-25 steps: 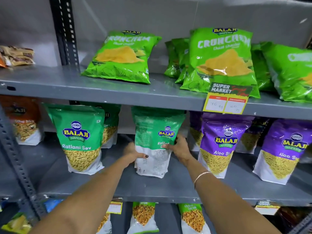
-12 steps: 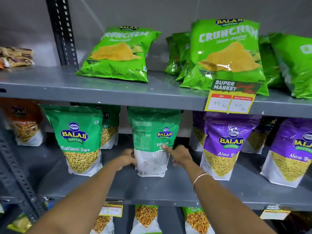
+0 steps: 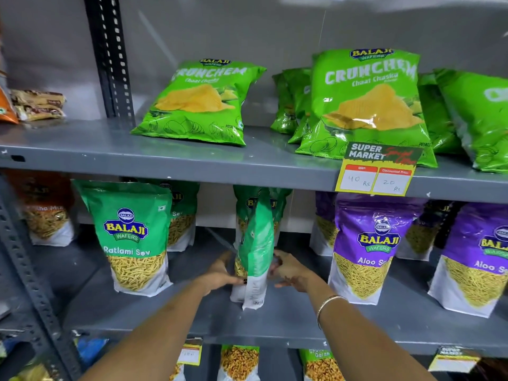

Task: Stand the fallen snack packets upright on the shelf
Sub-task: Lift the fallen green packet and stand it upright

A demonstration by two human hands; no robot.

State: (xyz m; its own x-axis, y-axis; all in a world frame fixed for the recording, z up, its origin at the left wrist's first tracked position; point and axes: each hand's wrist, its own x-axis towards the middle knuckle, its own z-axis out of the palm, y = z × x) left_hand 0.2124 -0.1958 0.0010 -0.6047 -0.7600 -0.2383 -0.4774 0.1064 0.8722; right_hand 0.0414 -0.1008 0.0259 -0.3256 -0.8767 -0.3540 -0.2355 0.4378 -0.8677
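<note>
While turned edge-on toward the camera, green packet [image 3: 254, 251] upright on the middle shelf [image 3: 288, 323], base on the grey surface near the front edge. Clasped low down from both sides: left hand [image 3: 220, 273] against its left face, thumb curled across the white lower part; right hand [image 3: 291, 270] against its right side, fingers [image 3: 283, 284] bent and loosely spread. Slight motion blur over both hands, so exact fingertip contact on the right hard to tell. Thin bangle [image 3: 327, 306] on the right wrist.

Just behind it, a second green packet [image 3: 277, 204] standing further back, partly hidden. To the left, well apart, a green sev packet [image 3: 132, 237] upright and facing front, another of the same behind it. Far left, an orange packet [image 3: 46, 213] standing in shadow. To the right, purple packets [image 3: 371, 248] upright in a row, front and back.

Upper shelf [image 3: 165, 160]: one lime chip bag [image 3: 203, 103] lying tilted back, apart from a cluster of chip bags [image 3: 368, 103] to the right. Yellow price tag [image 3: 376, 171] clipped to the shelf edge below that cluster.
</note>
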